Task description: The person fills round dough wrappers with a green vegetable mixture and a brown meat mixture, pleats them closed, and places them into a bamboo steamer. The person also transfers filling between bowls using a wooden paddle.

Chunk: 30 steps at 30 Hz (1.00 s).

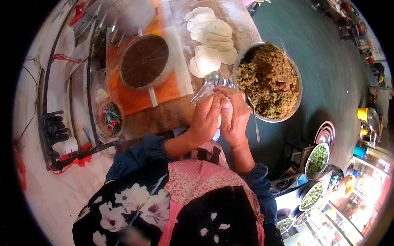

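In front of my chest, my left hand (pixel 203 118) and my right hand (pixel 235 117) press together, thumbs side by side. Between them is a white piece of dough (pixel 219 120), mostly hidden by the fingers. Just beyond my fingers, round dough wrappers (pixel 212 40) lie in overlapping piles on the floured table (pixel 243 21). A large metal bowl (pixel 300 95) to the right is heaped with a chopped brown-green filling (pixel 271 83). A metal spoon (pixel 257 126) hangs over its near rim. Shiny rounded metal utensils (pixel 217 79) lie right behind my hands.
A round sieve (pixel 144 61) stands on an orange sheet (pixel 129 100) at left. Nearer me, a round container (pixel 110 118) holds small coloured items. Black gloves (pixel 55 132) hang on a rack at far left. Bowls of chopped greens (pixel 317 161) stand at lower right.
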Available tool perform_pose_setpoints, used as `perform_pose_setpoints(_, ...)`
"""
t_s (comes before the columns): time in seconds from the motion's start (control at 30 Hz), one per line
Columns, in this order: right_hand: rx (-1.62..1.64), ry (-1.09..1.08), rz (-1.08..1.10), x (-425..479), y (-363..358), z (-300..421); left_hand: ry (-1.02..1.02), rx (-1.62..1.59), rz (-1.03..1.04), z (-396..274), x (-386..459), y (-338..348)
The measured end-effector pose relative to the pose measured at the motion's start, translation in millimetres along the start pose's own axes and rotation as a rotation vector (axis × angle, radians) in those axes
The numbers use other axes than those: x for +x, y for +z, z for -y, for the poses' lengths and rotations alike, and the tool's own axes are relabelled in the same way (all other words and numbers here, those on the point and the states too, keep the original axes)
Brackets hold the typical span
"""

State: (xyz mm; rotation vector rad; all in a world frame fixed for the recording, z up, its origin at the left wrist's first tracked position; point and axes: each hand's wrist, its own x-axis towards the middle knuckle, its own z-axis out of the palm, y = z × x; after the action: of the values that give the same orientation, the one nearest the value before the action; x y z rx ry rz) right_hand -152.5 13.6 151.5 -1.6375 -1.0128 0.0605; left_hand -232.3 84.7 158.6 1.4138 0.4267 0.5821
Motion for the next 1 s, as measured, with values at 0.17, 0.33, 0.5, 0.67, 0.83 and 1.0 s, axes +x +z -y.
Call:
perform_pose_setpoints(0.17,-0.033,-0.071,-0.045,28,38,-1,0.042,0.098,-0.191,-2,20,-20)
perform_pose_setpoints(0.33,0.036,-0.098,-0.029,55,81,-6,0.004,0.172,-0.243,-5,42,-60)
perform_pose_setpoints(0.5,0.079,-0.102,0.024,76,132,-17,-0.011,0.107,-0.313,10,65,-103)
perform_pose_setpoints(0.67,0.341,0.103,0.314,104,170,-36,-0.044,0.059,-0.245,37,100,-173)
perform_pose_setpoints(0.83,-0.125,0.228,0.272,127,179,-137,0.101,0.223,-0.414,72,148,-266)
perform_pose_setpoints(1.0,-0.658,0.233,0.317,116,176,-238,0.057,0.329,-0.469,122,169,-331)
